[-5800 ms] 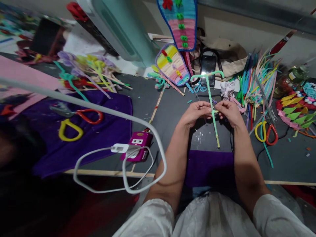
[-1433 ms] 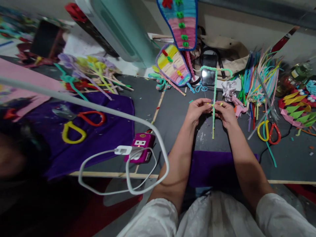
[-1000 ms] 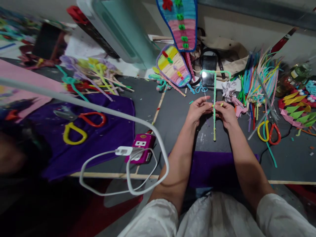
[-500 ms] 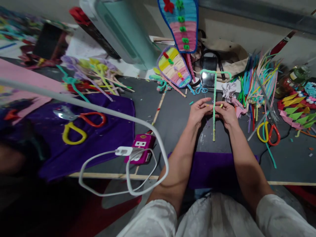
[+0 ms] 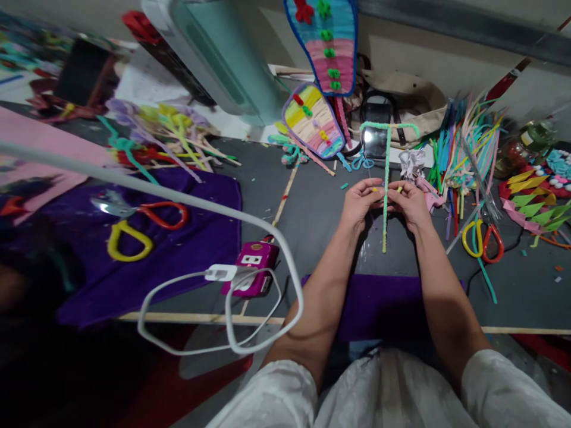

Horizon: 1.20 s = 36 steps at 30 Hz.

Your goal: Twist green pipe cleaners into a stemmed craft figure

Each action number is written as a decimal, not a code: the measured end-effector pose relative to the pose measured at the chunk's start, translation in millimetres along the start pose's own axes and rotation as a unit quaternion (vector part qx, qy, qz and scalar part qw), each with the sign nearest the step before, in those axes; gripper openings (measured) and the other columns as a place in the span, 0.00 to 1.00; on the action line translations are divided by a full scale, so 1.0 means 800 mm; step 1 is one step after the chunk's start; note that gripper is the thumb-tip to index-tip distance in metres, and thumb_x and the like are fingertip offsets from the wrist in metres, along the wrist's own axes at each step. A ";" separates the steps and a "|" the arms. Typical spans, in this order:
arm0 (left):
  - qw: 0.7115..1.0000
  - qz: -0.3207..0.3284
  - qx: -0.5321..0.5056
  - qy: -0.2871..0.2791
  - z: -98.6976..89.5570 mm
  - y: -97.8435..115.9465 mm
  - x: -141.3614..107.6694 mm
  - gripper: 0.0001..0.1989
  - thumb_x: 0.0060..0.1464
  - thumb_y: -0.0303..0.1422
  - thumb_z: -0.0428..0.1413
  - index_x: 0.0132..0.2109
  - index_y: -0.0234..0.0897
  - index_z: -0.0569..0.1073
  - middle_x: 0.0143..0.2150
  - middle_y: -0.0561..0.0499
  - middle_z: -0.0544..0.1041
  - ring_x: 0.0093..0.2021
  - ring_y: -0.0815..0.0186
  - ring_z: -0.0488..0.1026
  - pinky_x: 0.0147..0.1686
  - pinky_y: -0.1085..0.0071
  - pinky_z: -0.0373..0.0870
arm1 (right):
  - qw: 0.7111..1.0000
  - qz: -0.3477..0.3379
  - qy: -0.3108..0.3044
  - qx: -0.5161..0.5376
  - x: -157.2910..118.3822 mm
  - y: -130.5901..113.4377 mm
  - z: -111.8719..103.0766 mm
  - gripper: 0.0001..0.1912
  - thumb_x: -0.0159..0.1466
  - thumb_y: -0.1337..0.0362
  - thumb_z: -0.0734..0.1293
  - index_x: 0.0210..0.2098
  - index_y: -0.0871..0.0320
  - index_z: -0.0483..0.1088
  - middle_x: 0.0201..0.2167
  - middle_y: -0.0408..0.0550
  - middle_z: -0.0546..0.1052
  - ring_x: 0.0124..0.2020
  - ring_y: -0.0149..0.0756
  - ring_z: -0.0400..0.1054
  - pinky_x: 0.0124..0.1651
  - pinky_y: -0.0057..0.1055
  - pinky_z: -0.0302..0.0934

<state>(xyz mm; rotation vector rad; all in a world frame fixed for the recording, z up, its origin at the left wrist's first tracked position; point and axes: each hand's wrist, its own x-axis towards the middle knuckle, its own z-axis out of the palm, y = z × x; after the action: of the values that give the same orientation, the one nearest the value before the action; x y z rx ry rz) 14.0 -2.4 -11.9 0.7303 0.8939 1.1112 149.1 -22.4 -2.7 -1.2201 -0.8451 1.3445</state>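
A light green pipe-cleaner T shape point(image 5: 388, 156) stands between my hands, its crossbar away from me and its stem running down toward me. My left hand point(image 5: 362, 201) pinches at the stem from the left with thumb and forefinger. From the right, my right hand point(image 5: 410, 207) pinches at the same height. Small yellow ends point(image 5: 399, 189) show at the fingertips of both hands, seemingly a short yellow pipe cleaner across the stem; its middle is hidden. A thin clear loop hangs near the crossbar's left end.
Right of my hands lie a pile of pipe cleaners point(image 5: 468, 154) and scissors point(image 5: 473, 239). To the left are a purple power strip point(image 5: 256, 261) with a white cable, and more scissors point(image 5: 129, 241) on purple cloth point(image 5: 205, 238). A phone point(image 5: 375, 141) and decorated paddle shapes point(image 5: 314, 122) stand behind.
The whole view has shifted slightly, so things sit a little farther left. My fingers keep nearly the same pinch on the pipe cleaners.
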 end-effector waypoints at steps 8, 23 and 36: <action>1.000 -0.003 -0.003 0.006 -0.002 0.000 0.001 0.22 0.35 0.30 0.70 0.43 0.36 0.78 0.30 0.53 0.79 0.26 0.71 0.75 0.30 0.73 0.74 | 0.998 -0.030 0.049 0.022 0.004 -0.006 -0.006 0.23 0.46 0.46 0.77 0.33 0.55 0.73 0.25 0.37 0.74 0.23 0.26 0.69 0.24 0.23 0.69; 0.998 -0.014 -0.047 0.026 -0.005 0.005 0.003 0.17 0.43 0.29 0.67 0.43 0.37 0.80 0.37 0.50 0.83 0.32 0.69 0.79 0.33 0.73 0.77 | 0.999 0.017 0.004 0.030 0.003 -0.004 -0.010 0.23 0.43 0.51 0.81 0.29 0.57 0.72 0.25 0.40 0.76 0.24 0.25 0.70 0.22 0.20 0.67; 0.998 -0.001 -0.037 0.044 -0.004 0.004 0.004 0.17 0.42 0.29 0.68 0.42 0.35 0.80 0.35 0.49 0.83 0.29 0.69 0.78 0.32 0.72 0.77 | 0.999 0.032 0.016 0.024 0.004 0.002 -0.004 0.22 0.45 0.50 0.80 0.28 0.58 0.71 0.22 0.39 0.75 0.22 0.24 0.68 0.21 0.21 0.67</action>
<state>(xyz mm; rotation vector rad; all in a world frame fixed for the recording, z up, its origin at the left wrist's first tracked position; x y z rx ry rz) 10.0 1.9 -11.6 0.6234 0.9227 1.1753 152.3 -20.3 -5.9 -1.2379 -0.7515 1.3854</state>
